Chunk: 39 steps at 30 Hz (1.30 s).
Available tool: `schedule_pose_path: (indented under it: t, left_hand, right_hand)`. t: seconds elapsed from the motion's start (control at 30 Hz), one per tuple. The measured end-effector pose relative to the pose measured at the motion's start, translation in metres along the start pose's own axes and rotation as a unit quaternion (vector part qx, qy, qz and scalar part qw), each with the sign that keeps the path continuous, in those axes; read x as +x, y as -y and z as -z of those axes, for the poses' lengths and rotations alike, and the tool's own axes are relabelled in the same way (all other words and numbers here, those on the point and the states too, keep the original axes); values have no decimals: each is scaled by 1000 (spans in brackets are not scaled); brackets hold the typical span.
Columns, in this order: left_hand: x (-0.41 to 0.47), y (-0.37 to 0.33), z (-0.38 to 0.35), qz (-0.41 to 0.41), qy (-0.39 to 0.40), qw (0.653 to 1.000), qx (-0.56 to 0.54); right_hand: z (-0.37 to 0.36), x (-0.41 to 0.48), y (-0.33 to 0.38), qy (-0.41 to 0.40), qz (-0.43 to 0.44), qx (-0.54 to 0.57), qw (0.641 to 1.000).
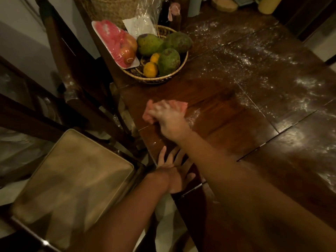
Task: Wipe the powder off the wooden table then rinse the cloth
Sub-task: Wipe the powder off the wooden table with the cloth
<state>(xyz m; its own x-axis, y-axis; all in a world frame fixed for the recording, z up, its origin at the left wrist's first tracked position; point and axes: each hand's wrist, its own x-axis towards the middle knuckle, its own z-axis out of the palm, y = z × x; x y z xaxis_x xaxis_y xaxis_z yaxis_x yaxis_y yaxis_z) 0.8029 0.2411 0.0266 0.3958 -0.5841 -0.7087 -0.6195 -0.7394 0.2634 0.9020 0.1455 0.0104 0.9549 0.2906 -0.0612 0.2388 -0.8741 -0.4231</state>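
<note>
Nearest, at the lower left, stands a chair point(72, 179) with one tan cushion, pulled up just beside the table point(227, 124). The left hand point(174, 171) is at the table's near-left edge, fingers straight and spread apart, holding nothing; the right forearm crosses above it. Further in, the right hand point(170, 118) lies on top of the one pink cloth point(180, 105), which sits flat on the wood close to the left edge. The hand is blurred, so whether its fingers curl into the cloth or simply press it cannot be told.

Around the cloth the dark wood looks bare and shiny, with a thin streak of white just to its right. The powder point(309, 84) lies mostly to the right and beyond, in scattered white patches across the boards (thickest along the right side).

Past the cloth, a round woven basket point(154, 80) sits near the left edge. It holds three green fruits point(149, 43), two oranges point(150, 69) and one white tray point(116, 42) of pink netting with two red fruits point(127, 54) on it. A second chair point(60, 51) stands left of the basket.

At the far end are one tall wicker basket point(112, 10), one clear plastic bag point(143, 19), one dark bottle point(168, 13) and one yellow container point(268, 3).
</note>
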Motion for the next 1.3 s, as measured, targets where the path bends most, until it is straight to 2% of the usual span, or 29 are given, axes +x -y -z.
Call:
schedule_pose_path:
  t: [0.1,0.13,0.2,0.23,0.3,0.37,0.4,0.43,0.57,0.6,0.67,0.73,0.8,0.83,0.9,0.97,1.03,1.1,1.17,1.23,1.3]
  left_hand:
    - [0,-1,0,9,5,1000,21]
    - [0,-1,-2,4,-12,1000,5]
    - [-1,1,-5,-8,-49,998,-25]
    - [-2,1,-7,-13,-58,998,-29]
    - [-4,1,-8,-19,-66,997,-28]
    - [-4,2,-7,-24,-70,997,-23]
    - [-4,2,-7,-26,-70,997,-22]
    - [-3,3,-7,-27,-69,997,-22]
    - [-2,4,-8,-31,-57,997,-30]
    - [-2,4,-8,-32,-56,997,-32]
    - [-1,4,-7,-33,-54,998,-31]
    - [-2,3,-6,-28,-51,998,-27]
    - [-2,4,-8,-29,-69,996,-41]
    - [-3,6,-10,-36,-90,993,-68]
    - [-8,11,-17,-58,-181,967,-171]
    - [-21,22,-16,-42,-302,904,-298]
    - [-26,46,-4,16,-371,859,-352]
    - [-23,84,18,66,-376,872,-305]
    - [-12,121,42,83,-336,913,-218]
    - [-4,144,59,86,-274,948,-140]
    - [-2,153,67,88,-226,967,-81]
  right_hand:
    - [-4,-14,-3,134,161,54,976]
    - [4,-16,-14,172,183,70,965]
    - [24,-24,-38,201,162,96,961]
    - [31,-30,-52,181,126,102,970]
    - [41,-46,-82,68,-1,120,990]
    - [40,-60,-93,-55,-149,108,981]
    - [34,-67,-88,-85,-189,71,976]
    - [27,-74,-81,-94,-190,39,977]
    - [22,-107,-82,0,16,43,999]
    - [31,-112,-93,14,24,37,999]
    - [43,-112,-109,-27,-68,28,997]
    - [44,-102,-103,-110,-232,14,966]
    - [30,-87,-80,-147,-314,-11,938]
    - [20,-84,-68,-159,-305,-13,939]
    - [5,-91,-45,-156,-223,13,962]
    - [-6,-114,-33,-102,-106,30,989]
    - [-11,-142,-32,-18,-2,36,999]
    - [-4,-160,-39,38,56,59,996]
    - [5,-158,-45,38,30,52,997]
    - [3,-139,-30,-41,-80,58,994]
    - [-12,-107,6,-120,-227,77,963]
